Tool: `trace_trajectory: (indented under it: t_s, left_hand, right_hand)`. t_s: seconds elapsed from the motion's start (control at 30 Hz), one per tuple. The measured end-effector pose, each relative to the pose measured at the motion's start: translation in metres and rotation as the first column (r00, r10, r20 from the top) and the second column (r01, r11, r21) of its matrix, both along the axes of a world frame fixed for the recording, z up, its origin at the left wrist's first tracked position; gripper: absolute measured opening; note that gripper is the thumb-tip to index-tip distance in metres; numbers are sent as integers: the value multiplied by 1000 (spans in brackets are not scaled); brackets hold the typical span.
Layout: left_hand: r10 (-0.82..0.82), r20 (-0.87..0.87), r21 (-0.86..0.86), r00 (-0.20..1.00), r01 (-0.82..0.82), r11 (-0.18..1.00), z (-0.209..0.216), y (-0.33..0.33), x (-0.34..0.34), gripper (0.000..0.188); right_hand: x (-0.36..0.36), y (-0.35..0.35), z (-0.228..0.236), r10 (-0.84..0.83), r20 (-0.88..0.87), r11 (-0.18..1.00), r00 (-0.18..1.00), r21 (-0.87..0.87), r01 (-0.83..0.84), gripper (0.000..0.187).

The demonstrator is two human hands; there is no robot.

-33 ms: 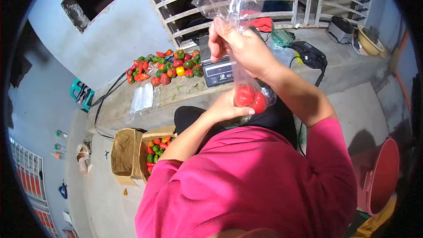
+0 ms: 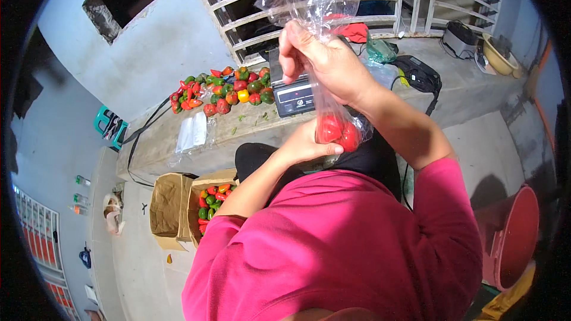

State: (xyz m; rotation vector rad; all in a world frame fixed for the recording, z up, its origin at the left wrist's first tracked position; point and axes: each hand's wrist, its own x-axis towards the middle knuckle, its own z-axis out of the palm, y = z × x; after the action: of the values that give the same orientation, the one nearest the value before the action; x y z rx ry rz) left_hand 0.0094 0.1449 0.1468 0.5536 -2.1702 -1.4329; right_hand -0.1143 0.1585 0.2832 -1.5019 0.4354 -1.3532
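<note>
A clear plastic bag [image 2: 326,100] hangs stretched between my hands, with red peppers [image 2: 338,131] bunched at its bottom. My right hand [image 2: 321,56] is closed around the bag's gathered neck, and the loose mouth flares out above the fist. Lower down, near my lap, my left hand [image 2: 304,144] cups the bagged peppers from the side, its thumb lying across their front. Just beyond the bag, a black digital scale [image 2: 294,100] sits on the concrete ledge, partly covered by my right hand and the bag.
Left of the scale lies a pile of red, green and yellow peppers [image 2: 242,85]. Folded plastic bags [image 2: 191,133] rest near the ledge's edge. On the floor stand an open cardboard box [image 2: 171,209] and another holding peppers [image 2: 209,205]. A red bucket [image 2: 516,241] is at right.
My right hand has shifted very slightly left with the bag's neck, and the plastic above it has moved. My left hand and the peppers stay in place.
</note>
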Motion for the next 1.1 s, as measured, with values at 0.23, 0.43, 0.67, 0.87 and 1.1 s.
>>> trace_trajectory:
  t_s: [0.23, 0.43, 0.67, 0.87, 1.1]
  left_hand:
    - [-172, -10, 159, 985, 171, 972, 14, -3, 12, 71]
    - [-374, -66, 40, 925, 377, 926, 16, -10, 6, 93]
    - [-547, -88, 167, 832, 554, 815, -5, 9, -1, 36]
    - [-257, -288, 286, 922, 339, 896, -17, -4, 3, 38]
    - [295, -549, 452, 782, -20, 892, 1, -23, 29, 43]
  right_hand:
    - [11, 15, 5, 50, -102, 999, 994, 1, -50, 33]
    - [17, 22, 6, 42, -202, 996, 978, 88, -25, 31]
    - [29, 19, -6, 148, -174, 983, 974, 136, -125, 27]
    - [-3, -26, -7, -353, -486, 872, 800, -481, 93, 43]
    - [-57, -26, -96, 113, -608, 991, 786, 126, -45, 41]
